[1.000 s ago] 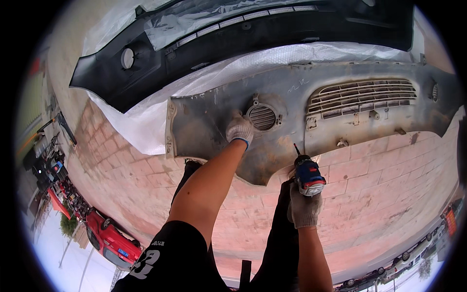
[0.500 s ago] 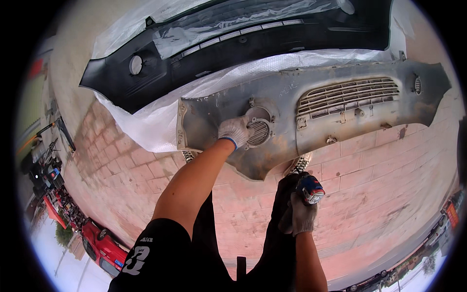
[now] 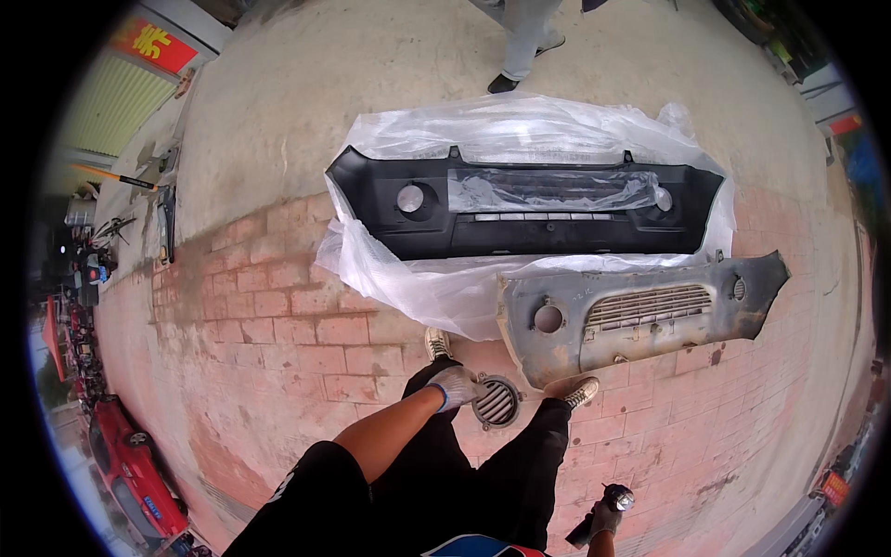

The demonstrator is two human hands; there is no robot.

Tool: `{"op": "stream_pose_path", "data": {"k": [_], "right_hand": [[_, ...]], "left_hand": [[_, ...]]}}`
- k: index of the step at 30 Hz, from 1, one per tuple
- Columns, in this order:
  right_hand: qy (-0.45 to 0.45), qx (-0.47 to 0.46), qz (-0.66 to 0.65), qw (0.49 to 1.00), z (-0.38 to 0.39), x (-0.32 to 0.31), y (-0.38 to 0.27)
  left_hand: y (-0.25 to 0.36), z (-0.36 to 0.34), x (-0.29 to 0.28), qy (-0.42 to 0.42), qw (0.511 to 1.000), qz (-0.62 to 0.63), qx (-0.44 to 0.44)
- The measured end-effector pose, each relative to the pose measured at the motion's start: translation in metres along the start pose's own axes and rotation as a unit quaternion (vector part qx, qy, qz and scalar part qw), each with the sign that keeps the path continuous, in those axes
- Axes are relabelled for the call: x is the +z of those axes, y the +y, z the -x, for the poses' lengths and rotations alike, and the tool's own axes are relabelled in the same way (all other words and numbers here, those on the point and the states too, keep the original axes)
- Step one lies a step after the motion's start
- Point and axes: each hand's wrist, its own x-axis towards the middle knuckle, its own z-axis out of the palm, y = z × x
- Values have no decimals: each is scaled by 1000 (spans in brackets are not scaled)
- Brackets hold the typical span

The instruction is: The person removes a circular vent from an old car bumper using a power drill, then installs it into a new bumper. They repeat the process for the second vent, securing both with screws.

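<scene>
In a grey work glove, my left hand (image 3: 457,388) grips the edge of a round slatted grille (image 3: 497,403), held apart from the old bumper and in front of my legs. My right hand (image 3: 605,522), also gloved, is closed around a cordless drill (image 3: 618,498) at the lower right. A worn grey car bumper (image 3: 557,347) lies inner side up past my feet, with an open round hole at its left. Beyond it a black bumper (image 3: 429,234) rests on white wrapping, clear film over its middle.
White foam wrap (image 3: 390,291) spreads over the paving under the black bumper. Another person's legs (image 3: 522,45) stand at the far side. A red car (image 3: 135,473) is at the left, below assorted equipment (image 3: 88,269). My shoe (image 3: 583,394) is close to the old bumper.
My left hand has taken the round grille away from the old bumper, leaving its hole bare. My right hand with the drill has moved lower right. The view now takes in more ground.
</scene>
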Motion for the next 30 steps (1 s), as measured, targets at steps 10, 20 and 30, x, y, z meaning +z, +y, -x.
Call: {"op": "stream_pose_path", "data": {"k": [10, 20, 30], "right_hand": [[-232, -61, 261, 935, 84, 26, 113], [-268, -95, -95, 954, 171, 56, 20], [-291, -213, 391, 847, 156, 133, 199]], "left_hand": [[-365, 287, -63, 313, 853, 287, -304], [-468, 411, 184, 327, 664, 500, -449], [-500, 439, 22, 498, 766, 368, -170]]}}
